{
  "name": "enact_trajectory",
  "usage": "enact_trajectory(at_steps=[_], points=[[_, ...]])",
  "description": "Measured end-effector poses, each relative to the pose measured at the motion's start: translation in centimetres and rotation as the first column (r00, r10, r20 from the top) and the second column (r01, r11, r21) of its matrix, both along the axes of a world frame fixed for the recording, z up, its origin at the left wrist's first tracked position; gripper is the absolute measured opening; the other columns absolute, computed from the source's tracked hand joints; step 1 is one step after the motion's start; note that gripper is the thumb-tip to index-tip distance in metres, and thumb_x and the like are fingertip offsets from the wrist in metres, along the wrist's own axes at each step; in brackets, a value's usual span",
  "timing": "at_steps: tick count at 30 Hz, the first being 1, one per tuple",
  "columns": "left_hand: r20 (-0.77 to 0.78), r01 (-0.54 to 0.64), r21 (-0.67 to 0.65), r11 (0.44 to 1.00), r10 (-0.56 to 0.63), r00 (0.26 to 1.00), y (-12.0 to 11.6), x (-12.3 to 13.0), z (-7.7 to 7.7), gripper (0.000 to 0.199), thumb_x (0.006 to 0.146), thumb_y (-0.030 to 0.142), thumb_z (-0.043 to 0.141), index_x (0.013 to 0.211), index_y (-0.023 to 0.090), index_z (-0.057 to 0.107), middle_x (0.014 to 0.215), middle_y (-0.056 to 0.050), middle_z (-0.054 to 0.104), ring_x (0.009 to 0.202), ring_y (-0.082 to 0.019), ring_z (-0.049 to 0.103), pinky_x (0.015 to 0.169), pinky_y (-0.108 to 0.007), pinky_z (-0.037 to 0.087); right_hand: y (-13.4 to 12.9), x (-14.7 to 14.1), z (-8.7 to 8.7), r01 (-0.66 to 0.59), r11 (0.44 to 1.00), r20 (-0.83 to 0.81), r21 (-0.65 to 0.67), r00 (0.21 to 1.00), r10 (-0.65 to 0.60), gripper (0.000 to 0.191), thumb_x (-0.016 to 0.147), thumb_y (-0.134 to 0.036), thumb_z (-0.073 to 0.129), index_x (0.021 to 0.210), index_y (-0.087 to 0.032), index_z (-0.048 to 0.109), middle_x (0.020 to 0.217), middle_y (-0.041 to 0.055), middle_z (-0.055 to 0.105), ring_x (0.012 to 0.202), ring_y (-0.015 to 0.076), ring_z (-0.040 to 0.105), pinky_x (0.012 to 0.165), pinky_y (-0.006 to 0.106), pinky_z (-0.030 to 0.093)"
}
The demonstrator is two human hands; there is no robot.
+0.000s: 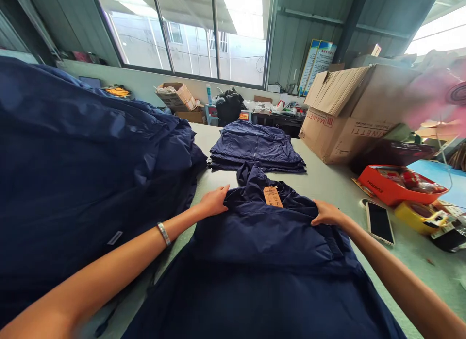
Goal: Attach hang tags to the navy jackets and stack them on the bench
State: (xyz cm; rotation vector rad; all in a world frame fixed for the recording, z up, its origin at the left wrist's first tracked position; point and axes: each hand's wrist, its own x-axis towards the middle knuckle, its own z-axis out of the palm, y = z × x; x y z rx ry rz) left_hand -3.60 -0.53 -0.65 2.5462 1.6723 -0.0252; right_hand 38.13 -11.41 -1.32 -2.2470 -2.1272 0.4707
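The plain navy jacket (255,261) carries a tan tag (273,196).

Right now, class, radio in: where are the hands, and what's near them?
Left hand, right hand on navy jacket. Folded stack ahead, big heap beside left arm.

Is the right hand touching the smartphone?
Apart: the head view shows the right hand on the navy jacket, with bare tabletop between it and the smartphone.

A garment workshop, with stacked navy jackets (257,147) and a cardboard carton (337,116).
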Motion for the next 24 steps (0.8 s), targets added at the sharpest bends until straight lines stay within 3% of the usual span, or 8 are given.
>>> enact_trajectory(at_steps=[2, 4, 7, 10, 13, 18, 20, 24], points=[[-0.052, -0.04, -0.062, 0.997, 0.037, 0.998, 0.3, 0.2, 0.0, 0.083, 0.075, 0.03, 0.067, 0.149, 0.012, 0.035, 0.141, -0.021, 0.054, 0.124, -0.035, 0.058, 0.097, -0.038, 0.049, -0.1, -0.3, -0.3, 0.008, 0.999, 0.0, -0.038, 1.0, -0.008, 0.064, 0.062, -0.032, 0.081, 0.122, -0.017, 0.066, 0.117, 0.0114, 0.07, 0.108, 0.0312, 0.065, 0.084, 0.031, 0.047], [-0.092, -0.04, -0.117, 0.992, 0.029, 0.995, 0.5, 0.3, 0.1, 0.065, 0.076, 0.032, 0.064, 0.135, 0.008, 0.053, 0.13, -0.022, 0.062, 0.116, -0.035, 0.062, 0.092, -0.037, 0.051, -0.3, -0.6, -0.4, 0.015, 0.997, -0.003, -0.079, 1.0, -0.016, 0.045, 0.066, -0.031, 0.077, 0.108, -0.016, 0.071, 0.105, 0.0085, 0.074, 0.098, 0.0276, 0.068, 0.075, 0.027, 0.046], [-0.078, -0.021, -0.191, 0.981, 0.006, 0.997, 0.4, 0.2, 0.4, 0.049, 0.077, 0.042, 0.06, 0.113, 0.009, 0.068, 0.12, -0.021, 0.065, 0.103, -0.033, 0.067, 0.087, -0.036, 0.052, -0.8, -0.9, -0.2, 0.028, 0.993, 0.018, -0.116, 0.999, -0.027, 0.031, 0.071, -0.03, 0.073, 0.098, -0.016, 0.073, 0.094, 0.0072, 0.075, 0.091, 0.0252, 0.069, 0.068, 0.026, 0.043], [0.016, -0.015, -0.211, 0.977, 0.019, 1.0, -0.1, -0.2, 0.5, 0.065, 0.07, 0.058, 0.065, 0.115, 0.011, 0.067, 0.13, -0.019, 0.058, 0.104, -0.03, 0.066, 0.09, -0.033, 0.052, -1.3, -1.0, -0.3, 0.014, 0.995, 0.038, -0.101, 0.999, -0.01, 0.029, 0.074, -0.028, 0.069, 0.1, -0.017, 0.073, 0.1, 0.0081, 0.075, 0.094, 0.0255, 0.069, 0.072, 0.027, 0.044], [0.089, 0.06, -0.165, 0.984, -0.046, 0.995, -1.2, -0.4, 0.4, 0.063, 0.061, 0.053, 0.074, 0.11, 0.013, 0.068, 0.139, -0.015, 0.052, 0.105, -0.028, 0.065, 0.092, -0.031, 0.051, -2.1, -1.2, -0.6, -0.064, 0.998, 0.073, -0.027, 0.995, 0.066, 0.03, 0.078, -0.027, 0.065, 0.104, -0.016, 0.072, 0.11, 0.0105, 0.071, 0.1, 0.0261, 0.068, 0.079, 0.028, 0.044], [0.036, 0.048, -0.119, 0.992, -0.044, 0.998, -4.3, -0.9, 0.4, 0.052, 0.067, 0.044, 0.073, 0.109, 0.014, 0.066, 0.107, -0.012, 0.07, 0.1, -0.033, 0.066, 0.082, -0.035, 0.051, -4.2, -1.8, -0.4, -0.177, 0.983, 0.115, 0.053, 0.979, 0.17, 0.029, 0.082, -0.026, 0.058, 0.106, -0.017, 0.069, 0.11, 0.0115, 0.07, 0.096, 0.0259, 0.068, 0.078, 0.03, 0.044], [0.032, 0.022, -0.101, 0.995, -0.019, 0.999, -6.0, -1.5, 0.6, 0.051, 0.069, 0.043, 0.072, 0.111, 0.015, 0.065, 0.103, -0.012, 0.071, 0.098, -0.033, 0.067, 0.077, -0.034, 0.05, -5.1, -2.2, 0.2, -0.197, 0.979, 0.068, 0.049, 0.979, 0.194, 0.025, 0.081, -0.026, 0.055, 0.101, -0.019, 0.069, 0.099, 0.0089, 0.073, 0.091, 0.0256, 0.068, 0.074, 0.03, 0.044], [0.038, 0.014, -0.088, 0.996, -0.01, 0.999, -9.7, -3.7, 2.0, 0.025, 0.076, 0.036, 0.066, 0.092, 0.017, 0.068, 0.096, -0.009, 0.073, 0.092, -0.03, 0.068, 0.074, -0.032, 0.049, -7.0, -3.4, 2.2, -0.239, 0.968, -0.049, 0.081, 0.969, 0.243, 0.025, 0.079, -0.027, 0.053, 0.098, -0.021, 0.069, 0.09, 0.0057, 0.074, 0.084, 0.0245, 0.069, 0.071, 0.029, 0.045]])
